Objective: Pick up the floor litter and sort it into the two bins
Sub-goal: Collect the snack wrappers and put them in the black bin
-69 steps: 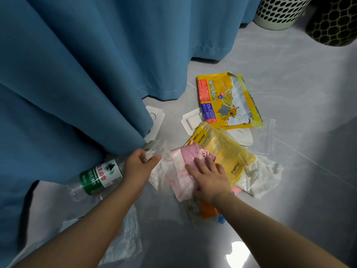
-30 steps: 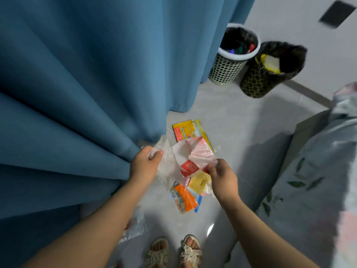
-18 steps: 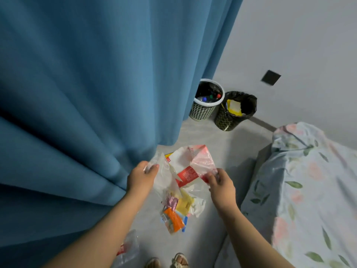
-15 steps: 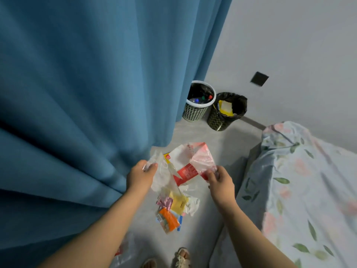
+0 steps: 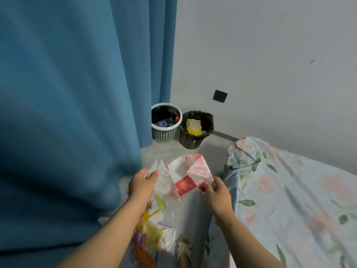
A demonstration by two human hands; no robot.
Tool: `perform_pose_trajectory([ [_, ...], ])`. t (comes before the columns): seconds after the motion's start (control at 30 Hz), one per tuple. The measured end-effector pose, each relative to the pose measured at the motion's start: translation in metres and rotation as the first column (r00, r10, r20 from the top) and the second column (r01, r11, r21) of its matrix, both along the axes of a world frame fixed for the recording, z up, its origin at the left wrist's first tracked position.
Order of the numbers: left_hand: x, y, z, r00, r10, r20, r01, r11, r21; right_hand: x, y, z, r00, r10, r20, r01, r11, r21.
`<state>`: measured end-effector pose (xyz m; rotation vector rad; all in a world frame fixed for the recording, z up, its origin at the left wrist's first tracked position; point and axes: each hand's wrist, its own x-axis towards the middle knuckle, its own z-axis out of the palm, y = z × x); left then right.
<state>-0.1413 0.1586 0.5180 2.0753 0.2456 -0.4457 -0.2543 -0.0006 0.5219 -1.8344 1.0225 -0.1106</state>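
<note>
Left half of the frame: blue curtain [image 5: 67,113] in deep folds. Lower right: bed [image 5: 289,200] under a floral cover. Between them, a strip of grey floor [image 5: 195,211], with a litter pile [image 5: 152,229] at lower centre. Yellow, pink, orange and white wrappers there, blurred and overlapping, beside a sandalled foot [image 5: 183,248]. At upper centre, against the wall [image 5: 260,55], two bins side by side and touching: white bin [image 5: 164,135] with bottles and coloured caps inside, black bin [image 5: 190,141] with a yellow packet on top.

Held up at centre frame, below the bins and well apart from them: red-and-white bag [image 5: 183,175], thin creased film, red printed block low down, upper edge folded into a peak. Overlapping it on the left, a clear wrapper [image 5: 157,167], crumpled and nearly see-through.

Judged featherweight, limp and slick, not fragile. Likely to sag, flutter or slide out of a loose pinch, so best taken at a bunched edge or corner, not the flat middle.

Of the hands: left hand [image 5: 142,184] curled, thumb and fingers pinching the clear wrapper's top; right hand [image 5: 217,192] curled, pinching the bag's lower right corner.
</note>
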Motion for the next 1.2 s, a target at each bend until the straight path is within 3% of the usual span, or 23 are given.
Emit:
perform_pose_trajectory([
  [0.33, 0.053, -0.119, 0.016, 0.999, -0.010, -0.053, 0.014, 0.998, 0.068, 0.057, -0.120, 0.003, 1.000, 0.031, -0.003, -0.031, 1.000, -0.005],
  [0.57, 0.105, -0.169, 0.003, 0.996, -0.002, -0.088, 0.004, 1.000, 0.021, 0.101, -0.167, -0.005, 0.999, 0.032, -0.029, -0.031, 0.999, 0.008],
  [0.77, 0.185, -0.221, -0.017, 0.995, -0.034, -0.097, 0.037, 0.999, 0.031, 0.176, -0.215, -0.018, 0.996, 0.029, -0.084, -0.027, 0.999, 0.020],
  [0.9, 0.245, -0.253, -0.030, 0.989, -0.088, -0.117, 0.102, 0.987, 0.123, 0.237, -0.242, -0.031, 0.989, 0.039, -0.142, -0.029, 0.997, 0.070],
  [1.2, 0.356, -0.314, -0.076, 0.961, -0.149, -0.233, 0.186, 0.971, 0.150, 0.354, -0.311, -0.072, 0.977, 0.023, -0.213, -0.007, 0.997, 0.074],
])
